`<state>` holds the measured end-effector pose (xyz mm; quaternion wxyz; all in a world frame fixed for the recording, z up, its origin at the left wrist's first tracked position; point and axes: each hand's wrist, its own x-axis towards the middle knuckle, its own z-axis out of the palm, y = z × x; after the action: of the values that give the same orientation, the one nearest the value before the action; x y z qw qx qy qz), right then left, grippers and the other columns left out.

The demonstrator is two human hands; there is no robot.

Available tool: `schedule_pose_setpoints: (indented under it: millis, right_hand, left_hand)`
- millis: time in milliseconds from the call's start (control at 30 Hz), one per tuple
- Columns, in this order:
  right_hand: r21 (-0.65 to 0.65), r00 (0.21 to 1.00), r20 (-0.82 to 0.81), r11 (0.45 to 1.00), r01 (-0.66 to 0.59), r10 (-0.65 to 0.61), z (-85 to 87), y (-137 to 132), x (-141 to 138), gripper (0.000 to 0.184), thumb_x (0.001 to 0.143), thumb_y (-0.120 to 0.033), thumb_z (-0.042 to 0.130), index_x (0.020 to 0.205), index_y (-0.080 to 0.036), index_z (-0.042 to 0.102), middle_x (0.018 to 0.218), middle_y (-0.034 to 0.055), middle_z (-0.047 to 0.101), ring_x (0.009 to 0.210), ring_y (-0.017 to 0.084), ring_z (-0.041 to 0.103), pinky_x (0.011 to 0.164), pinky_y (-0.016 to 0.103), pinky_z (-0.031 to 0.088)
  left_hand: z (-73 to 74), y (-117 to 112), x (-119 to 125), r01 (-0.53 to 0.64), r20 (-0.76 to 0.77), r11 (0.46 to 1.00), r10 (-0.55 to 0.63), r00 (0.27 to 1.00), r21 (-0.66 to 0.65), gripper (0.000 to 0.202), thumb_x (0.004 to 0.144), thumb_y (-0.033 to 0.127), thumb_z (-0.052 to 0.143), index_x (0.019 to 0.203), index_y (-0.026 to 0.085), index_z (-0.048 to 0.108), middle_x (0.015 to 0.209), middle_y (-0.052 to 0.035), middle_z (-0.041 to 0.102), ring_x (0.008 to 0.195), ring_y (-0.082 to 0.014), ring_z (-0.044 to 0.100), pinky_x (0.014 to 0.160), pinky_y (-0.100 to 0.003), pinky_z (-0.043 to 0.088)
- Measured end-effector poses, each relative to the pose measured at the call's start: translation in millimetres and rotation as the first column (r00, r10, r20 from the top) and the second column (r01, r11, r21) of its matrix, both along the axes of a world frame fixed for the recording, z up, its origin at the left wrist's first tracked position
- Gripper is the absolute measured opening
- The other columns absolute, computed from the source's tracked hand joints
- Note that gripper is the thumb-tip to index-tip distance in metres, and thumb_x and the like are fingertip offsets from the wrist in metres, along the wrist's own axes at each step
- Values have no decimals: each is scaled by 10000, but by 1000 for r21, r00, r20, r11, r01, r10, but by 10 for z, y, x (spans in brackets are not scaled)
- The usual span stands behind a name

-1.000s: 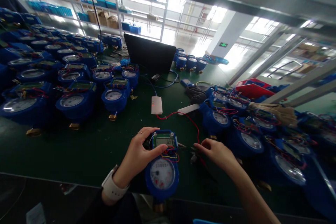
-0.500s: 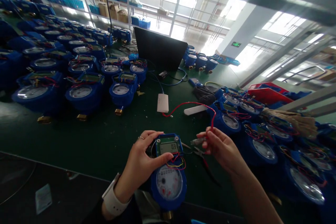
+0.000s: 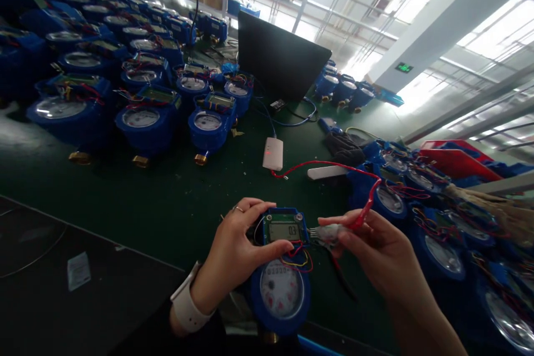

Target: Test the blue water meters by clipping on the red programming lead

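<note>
A blue water meter [image 3: 280,289] with a round dial and a small display module [image 3: 283,229] lies at the near edge of the green table [image 3: 167,200]. My left hand [image 3: 236,253] grips the display module, thumb across its lower edge. My right hand [image 3: 375,250] holds a clear connector clip [image 3: 329,232] on a red wire [image 3: 334,166], its tip touching the module's right side. The red wire runs back to a small white box [image 3: 273,153] with a red light.
Several blue meters crowd the left [image 3: 142,122] and the right [image 3: 434,245] of the table. A dark laptop lid [image 3: 279,61] stands at the back, black gloves [image 3: 344,147] and a red tray [image 3: 454,161] to the right. Shelving with boxes lines the far wall.
My right hand picked up the clip on the red wire from the table and brought it left to the module's side. The left hand kept its grip; the view tilted down.
</note>
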<state>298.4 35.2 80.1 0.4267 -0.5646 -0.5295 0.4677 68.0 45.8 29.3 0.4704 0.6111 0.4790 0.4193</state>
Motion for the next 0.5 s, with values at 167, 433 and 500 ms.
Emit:
schedule_pose_setpoints:
  millis: [167, 433, 500]
  right_hand:
    - [108, 960, 277, 994, 7, -37, 74, -106, -86, 176, 814, -384, 790, 844, -225, 722, 915, 69, 808, 685, 211, 749, 592, 284, 639]
    - [201, 860, 505, 960, -197, 71, 124, -66, -55, 77, 869, -330, 726, 884, -258, 746, 949, 42, 809, 773, 254, 779, 632, 311, 659]
    - [232, 836, 540, 937, -260, 97, 136, -48, -20, 52, 873, -296, 726, 917, -278, 746, 959, 26, 809, 763, 247, 782, 620, 299, 661]
  left_hand:
    - [3, -2, 5, 1, -11, 1000, -1, 1000, 0, 529, 723, 441, 841, 1162, 188, 689, 1153, -97, 650, 1067, -304, 630, 914, -466, 502]
    - [-6, -8, 2, 2, -66, 1000, -1, 998, 18, 533, 720, 456, 840, 1171, 218, 686, 1166, -90, 663, 1055, -306, 640, 908, -462, 512]
    - [-10, -6, 4, 4, -67, 1000, -3, 998, 18, 535, 720, 464, 839, 1170, 218, 687, 1168, -92, 664, 1055, -308, 641, 911, -466, 513]
